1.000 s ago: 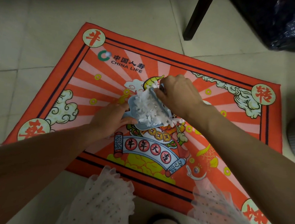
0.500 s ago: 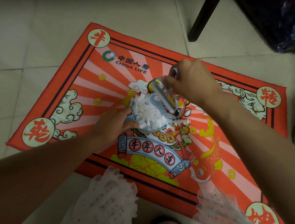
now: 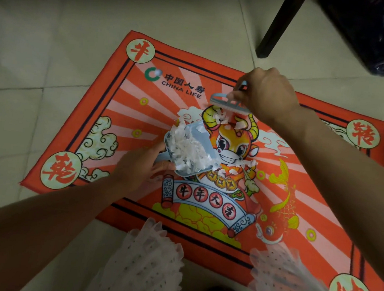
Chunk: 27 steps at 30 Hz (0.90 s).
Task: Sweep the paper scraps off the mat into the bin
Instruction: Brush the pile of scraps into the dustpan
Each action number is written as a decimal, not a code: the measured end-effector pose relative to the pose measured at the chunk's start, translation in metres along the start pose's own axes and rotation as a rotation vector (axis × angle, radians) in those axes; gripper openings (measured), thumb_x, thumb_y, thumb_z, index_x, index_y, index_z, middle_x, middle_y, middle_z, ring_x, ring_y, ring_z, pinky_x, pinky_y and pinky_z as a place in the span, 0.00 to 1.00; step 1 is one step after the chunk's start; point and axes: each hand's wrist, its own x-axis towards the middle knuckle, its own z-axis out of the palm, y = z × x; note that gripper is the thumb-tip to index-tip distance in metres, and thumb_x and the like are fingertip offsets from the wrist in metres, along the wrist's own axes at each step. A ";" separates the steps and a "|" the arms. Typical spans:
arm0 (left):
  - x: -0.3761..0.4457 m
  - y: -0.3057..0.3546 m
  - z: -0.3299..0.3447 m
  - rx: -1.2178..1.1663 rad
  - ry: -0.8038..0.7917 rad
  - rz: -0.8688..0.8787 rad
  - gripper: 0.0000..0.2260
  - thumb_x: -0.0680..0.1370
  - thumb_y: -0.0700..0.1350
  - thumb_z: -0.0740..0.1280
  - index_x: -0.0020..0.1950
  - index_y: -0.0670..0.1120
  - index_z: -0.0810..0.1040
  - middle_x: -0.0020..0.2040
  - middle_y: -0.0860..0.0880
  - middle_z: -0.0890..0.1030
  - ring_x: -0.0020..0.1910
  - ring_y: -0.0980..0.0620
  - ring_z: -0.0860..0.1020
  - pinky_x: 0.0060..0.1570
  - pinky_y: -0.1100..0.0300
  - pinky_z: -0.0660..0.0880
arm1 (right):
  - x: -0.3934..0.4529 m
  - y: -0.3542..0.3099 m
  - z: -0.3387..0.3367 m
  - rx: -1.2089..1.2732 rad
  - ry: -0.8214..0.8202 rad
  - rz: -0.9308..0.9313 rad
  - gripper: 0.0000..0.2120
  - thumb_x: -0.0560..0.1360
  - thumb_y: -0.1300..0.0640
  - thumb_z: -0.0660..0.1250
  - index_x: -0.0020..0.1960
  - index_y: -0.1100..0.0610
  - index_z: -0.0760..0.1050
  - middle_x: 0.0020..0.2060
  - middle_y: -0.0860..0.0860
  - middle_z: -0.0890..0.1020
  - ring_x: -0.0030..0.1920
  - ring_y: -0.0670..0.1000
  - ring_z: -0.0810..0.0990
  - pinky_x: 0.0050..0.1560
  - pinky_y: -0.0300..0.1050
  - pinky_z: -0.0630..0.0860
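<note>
Dustpan (image 3: pixel 187 150) mostly full, left hand (image 3: pixel 137 169) gripping its handle. Right hand (image 3: pixel 266 95) grips brush (image 3: pixel 228 104); few scraps (image 3: pixel 220 117) left beside dustpan. Bin unseen.

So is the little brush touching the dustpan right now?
Apart. The head view shows the brush, held by the right hand, lifted beyond the dustpan, with bare red mat and a few scraps between them.

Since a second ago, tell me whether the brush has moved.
Yes. The brush has gone up the mat, away from the dustpan, toward the far border.
</note>
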 end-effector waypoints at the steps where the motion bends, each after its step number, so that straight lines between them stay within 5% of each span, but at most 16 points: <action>1: -0.001 -0.004 -0.002 -0.011 -0.001 -0.007 0.26 0.74 0.62 0.67 0.68 0.53 0.70 0.41 0.47 0.83 0.38 0.47 0.81 0.33 0.54 0.73 | 0.002 -0.003 0.002 0.005 -0.001 -0.006 0.20 0.75 0.41 0.68 0.58 0.55 0.80 0.49 0.63 0.80 0.50 0.64 0.79 0.41 0.46 0.68; 6: -0.012 -0.023 -0.013 0.001 0.026 -0.024 0.31 0.70 0.69 0.61 0.64 0.49 0.73 0.50 0.47 0.84 0.47 0.45 0.82 0.39 0.55 0.74 | 0.010 -0.017 0.012 0.012 0.052 -0.034 0.17 0.76 0.44 0.66 0.56 0.56 0.81 0.47 0.62 0.81 0.48 0.63 0.79 0.42 0.48 0.73; 10: -0.026 -0.035 -0.021 0.033 0.052 -0.031 0.46 0.64 0.80 0.46 0.65 0.49 0.73 0.45 0.46 0.83 0.42 0.45 0.81 0.30 0.61 0.66 | 0.017 -0.015 0.016 0.002 0.082 0.029 0.19 0.76 0.43 0.65 0.58 0.56 0.79 0.49 0.63 0.80 0.47 0.64 0.79 0.44 0.50 0.75; 15: -0.038 -0.046 -0.028 0.030 0.031 -0.069 0.49 0.61 0.83 0.42 0.69 0.53 0.70 0.43 0.46 0.82 0.39 0.47 0.79 0.32 0.57 0.65 | 0.017 -0.021 0.014 0.031 0.033 0.005 0.17 0.76 0.45 0.66 0.56 0.56 0.81 0.46 0.62 0.81 0.45 0.63 0.79 0.41 0.48 0.74; 27: -0.041 -0.042 -0.030 0.029 -0.045 -0.170 0.30 0.70 0.66 0.60 0.67 0.52 0.70 0.41 0.45 0.81 0.40 0.44 0.79 0.36 0.54 0.71 | 0.001 -0.060 0.022 0.075 -0.134 -0.344 0.10 0.75 0.53 0.67 0.52 0.55 0.83 0.46 0.58 0.85 0.45 0.60 0.81 0.40 0.45 0.74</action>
